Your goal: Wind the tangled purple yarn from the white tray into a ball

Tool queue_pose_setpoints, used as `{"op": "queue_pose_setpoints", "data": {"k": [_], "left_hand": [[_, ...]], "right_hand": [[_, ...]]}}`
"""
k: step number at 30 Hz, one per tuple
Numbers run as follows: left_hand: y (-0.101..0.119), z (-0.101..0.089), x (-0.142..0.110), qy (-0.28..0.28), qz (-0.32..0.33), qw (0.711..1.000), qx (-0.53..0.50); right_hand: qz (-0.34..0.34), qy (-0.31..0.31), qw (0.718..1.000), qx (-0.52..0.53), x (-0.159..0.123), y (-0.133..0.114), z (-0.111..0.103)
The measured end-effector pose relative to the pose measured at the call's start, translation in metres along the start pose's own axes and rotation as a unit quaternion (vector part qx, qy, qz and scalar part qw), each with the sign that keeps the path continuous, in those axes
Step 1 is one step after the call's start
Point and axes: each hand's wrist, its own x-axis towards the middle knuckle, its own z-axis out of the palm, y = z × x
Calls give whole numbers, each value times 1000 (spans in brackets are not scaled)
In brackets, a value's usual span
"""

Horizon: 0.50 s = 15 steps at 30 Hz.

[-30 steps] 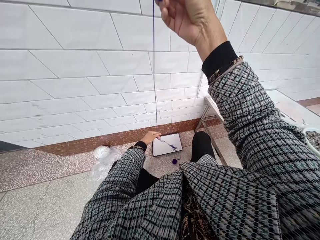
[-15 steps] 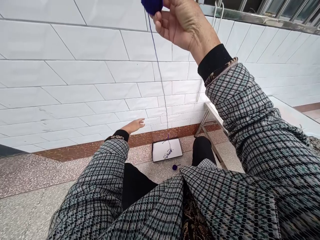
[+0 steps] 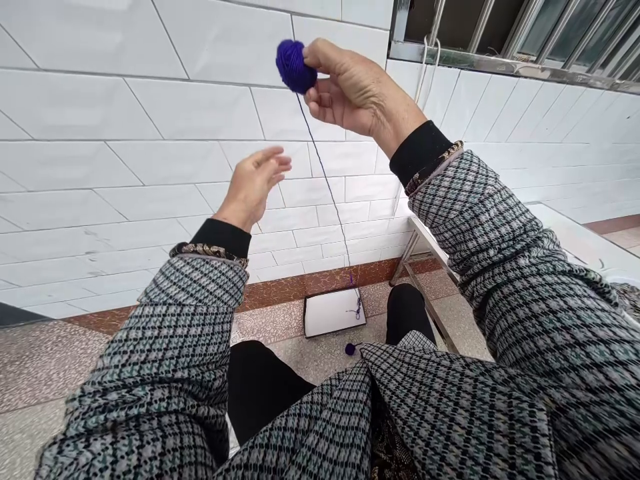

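Note:
My right hand holds a ball of dark blue-purple yarn up high, pinched between thumb and fingers. From the ball a single strand of yarn runs down to a white-bottomed shallow box with dark edges on the floor. A small tangle of the same yarn lies at the box's right side. My left hand is raised below and left of the ball, fingers apart, holding nothing and not touching the strand. A smaller dark purple ball rests on the floor in front of the box.
White wall tiles rise close in front, above a brown skirting band. At the right stand a metal-legged table or bench and a white surface. A barred window is at upper right, with a white cord loop.
My left hand has risen toward the ball. The ball now shows fully, lower in view. The yarn tangle in the box has shrunk and shifted right.

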Motion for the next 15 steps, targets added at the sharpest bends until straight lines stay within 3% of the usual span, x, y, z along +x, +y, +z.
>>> {"op": "queue_pose_setpoints", "data": {"k": [5, 10, 15], "left_hand": [[46, 28, 20, -61, 34, 992, -105], [75, 56, 15, -46, 4, 987, -151], [95, 65, 12, -42, 0, 989, -144]], "right_hand": [[19, 0, 999, -26, 0, 4, 1], [6, 0, 999, -53, 1, 6, 5], [28, 11, 997, -73, 3, 6, 6]]}}
